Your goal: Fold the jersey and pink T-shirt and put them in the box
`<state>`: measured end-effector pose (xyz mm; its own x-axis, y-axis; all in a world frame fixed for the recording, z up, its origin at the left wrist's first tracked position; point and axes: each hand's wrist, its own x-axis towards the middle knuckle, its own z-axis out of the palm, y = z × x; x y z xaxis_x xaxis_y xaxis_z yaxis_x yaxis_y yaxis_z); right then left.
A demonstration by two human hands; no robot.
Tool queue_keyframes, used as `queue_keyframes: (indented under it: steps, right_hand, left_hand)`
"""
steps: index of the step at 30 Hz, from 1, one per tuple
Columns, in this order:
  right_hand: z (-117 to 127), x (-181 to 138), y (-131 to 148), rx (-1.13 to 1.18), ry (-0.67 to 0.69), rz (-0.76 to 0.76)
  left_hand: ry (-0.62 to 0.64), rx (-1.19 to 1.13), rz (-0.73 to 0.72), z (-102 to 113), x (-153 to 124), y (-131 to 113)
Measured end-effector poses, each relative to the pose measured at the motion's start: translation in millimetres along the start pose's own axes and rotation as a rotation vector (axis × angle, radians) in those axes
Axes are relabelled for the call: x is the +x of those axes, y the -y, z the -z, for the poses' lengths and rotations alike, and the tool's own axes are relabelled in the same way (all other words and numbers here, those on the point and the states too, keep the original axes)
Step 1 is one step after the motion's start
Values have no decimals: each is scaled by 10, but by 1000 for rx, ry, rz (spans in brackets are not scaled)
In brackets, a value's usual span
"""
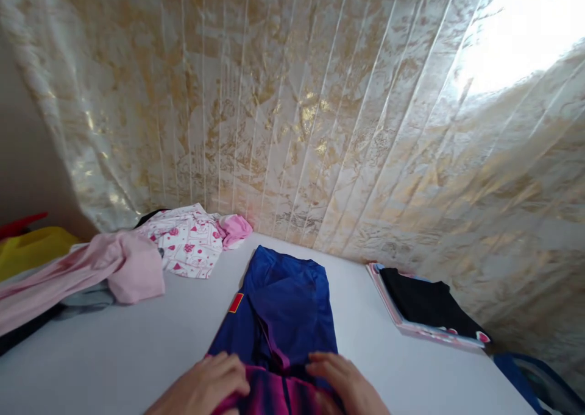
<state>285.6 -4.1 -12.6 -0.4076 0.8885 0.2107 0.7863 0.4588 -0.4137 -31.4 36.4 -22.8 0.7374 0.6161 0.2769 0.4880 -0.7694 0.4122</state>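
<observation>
A dark blue garment [292,299] lies lengthwise on the white surface, with a red, yellow-edged patch on its left side. Its near end shows pink-and-dark patterned fabric [267,393] with a dark line down the middle. My left hand [208,384] has its fingers curled over the left side of this patterned part. On the right side, my right hand [342,381] bends its fingers over the same fabric, its thumb mostly hidden. The bottom of the garment runs out of view.
Loose clothes lie at the left: a pale pink garment [132,269], a white printed one [192,241], a bright pink piece [234,229] and yellow cloth [34,250]. A folded stack with black cloth [425,299] sits at the right. A patterned curtain [292,110] hangs behind the white surface [150,342].
</observation>
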Motion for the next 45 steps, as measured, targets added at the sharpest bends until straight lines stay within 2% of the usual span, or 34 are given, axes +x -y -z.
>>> queue_keyframes:
  steps: [1, 4, 6, 9, 13, 16, 19, 21, 23, 26, 30, 33, 37, 45]
  right_hand:
    - [168, 187, -87, 35, -26, -68]
    - [451, 785, -421, 77, -80, -182]
    - [434, 1158, -684, 67, -122, -196]
    - [225, 1581, -1056, 54, -167, -206]
    - [-11, 1806, -1436, 68, -206, -214]
    - [14, 1808, -1703, 98, -250, -240]
    - [136, 1805, -1959, 104, -308, -304]
    - [197, 1835, -2077, 98, -325, -339]
    - [214, 1892, -2131, 80, -328, -354]
    - [174, 2004, -2129, 35, -323, -352]
    - [97, 2132, -2107, -12, -304, -349]
    - [71, 2182, -2108, -31, -302, -368]
    - [64, 2191, -2083, -73, -293, -388]
    - [65, 2152, -2049, -126, -299, -383]
  left_hand:
    - [-13, -66, 126, 119, 212, 42]
    - [-60, -60, 269, 327, 884, 231]
    - [-67, 8, 269, 318, 1276, 366]
    - [-34, 62, 182, 119, 1643, 495]
    - [135, 83, 97, -246, 1700, 574]
    - [157, 66, 68, -312, 1677, 670]
    - [65, 54, 132, -107, 1832, 887]
    - [-19, 66, 240, 112, 2013, 1117]
    - [-51, 62, 358, 321, 2186, 1397]
    - [-36, 48, 489, 510, 2348, 1817]
    - [57, -54, 528, 511, 2454, 2169]
    - [89, -130, 495, 430, 2553, 2256]
    - [55, -134, 477, 352, 2652, 2272]
    - [-5, -30, 452, 333, 2619, 2212]
